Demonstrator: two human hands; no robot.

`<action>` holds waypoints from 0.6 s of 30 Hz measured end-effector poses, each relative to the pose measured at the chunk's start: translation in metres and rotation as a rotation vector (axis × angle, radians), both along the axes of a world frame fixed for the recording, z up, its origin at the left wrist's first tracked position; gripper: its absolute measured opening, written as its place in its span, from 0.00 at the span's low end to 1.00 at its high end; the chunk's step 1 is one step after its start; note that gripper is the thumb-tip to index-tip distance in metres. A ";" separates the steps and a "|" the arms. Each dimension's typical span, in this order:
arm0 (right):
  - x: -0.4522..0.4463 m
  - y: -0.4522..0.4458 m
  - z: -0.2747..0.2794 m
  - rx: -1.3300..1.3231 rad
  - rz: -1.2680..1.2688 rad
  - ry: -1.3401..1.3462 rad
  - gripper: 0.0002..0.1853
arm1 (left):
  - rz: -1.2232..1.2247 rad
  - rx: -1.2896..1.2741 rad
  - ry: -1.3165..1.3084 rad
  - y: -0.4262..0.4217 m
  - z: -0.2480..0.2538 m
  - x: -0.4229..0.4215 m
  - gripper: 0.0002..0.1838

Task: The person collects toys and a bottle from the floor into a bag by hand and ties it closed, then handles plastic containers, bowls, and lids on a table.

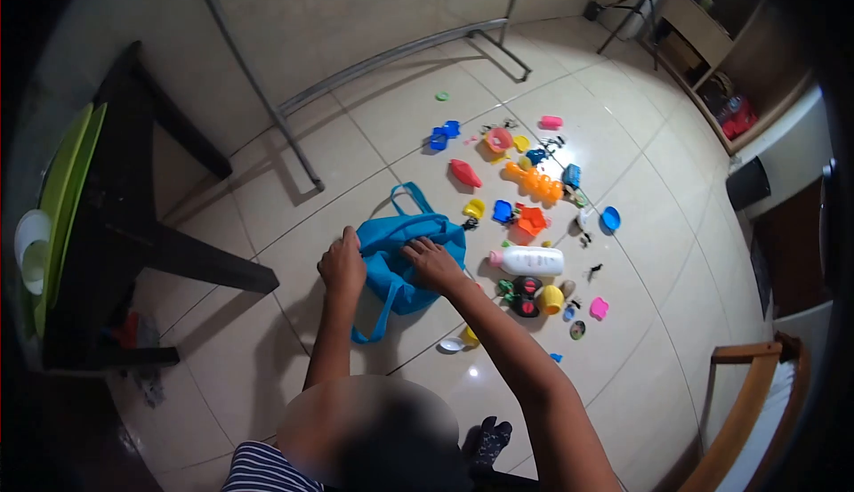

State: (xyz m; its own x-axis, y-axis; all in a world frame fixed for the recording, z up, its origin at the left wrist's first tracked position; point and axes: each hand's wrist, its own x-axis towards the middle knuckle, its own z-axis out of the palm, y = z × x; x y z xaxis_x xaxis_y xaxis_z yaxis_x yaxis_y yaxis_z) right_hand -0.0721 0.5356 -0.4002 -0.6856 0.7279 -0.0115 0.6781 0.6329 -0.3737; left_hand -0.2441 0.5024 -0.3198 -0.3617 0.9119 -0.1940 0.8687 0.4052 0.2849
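A blue cloth tote bag point(405, 298) with looped handles sits on the tiled floor in front of me, its mouth facing up. My left hand point(342, 263) is closed on the bag's left edge. On the right side of the opening, my right hand point(433, 265) has its fingers bent over the fabric; its fingertips are partly lost in the folds. Just right of the bag lies a white bottle with a pink cap point(532, 261). Near it are an orange star-shaped piece point(532, 221), a yellow ribbed cup point(551, 300) and a black-and-red toy point(527, 297).
More small toys spread to the right and beyond, including an orange bumpy piece point(536, 182), a red boat-shaped piece point(464, 173) and a blue dish point(610, 218). A dark table point(191, 256) stands left, a metal rack point(391, 56) behind, and a wooden-framed seat point(747, 403) at lower right.
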 end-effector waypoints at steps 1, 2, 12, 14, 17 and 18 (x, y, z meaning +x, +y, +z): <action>-0.007 -0.004 -0.001 0.034 0.048 -0.055 0.22 | -0.050 0.394 0.133 -0.007 0.012 0.007 0.06; -0.010 -0.006 -0.002 0.022 0.061 -0.051 0.22 | -0.109 0.781 0.264 -0.013 0.017 0.011 0.04; 0.055 0.043 -0.020 0.225 0.543 -0.169 0.32 | -0.486 0.045 0.028 -0.016 -0.099 0.023 0.56; 0.061 0.040 -0.025 0.280 0.485 -0.223 0.36 | -0.512 -0.255 -0.092 -0.003 -0.099 0.024 0.58; 0.054 0.052 -0.005 0.019 0.376 -0.622 0.43 | -0.556 -0.480 -0.091 0.012 -0.092 0.033 0.64; 0.052 0.056 -0.008 0.012 0.362 -0.602 0.43 | -0.580 -0.580 -0.079 0.016 -0.081 0.037 0.65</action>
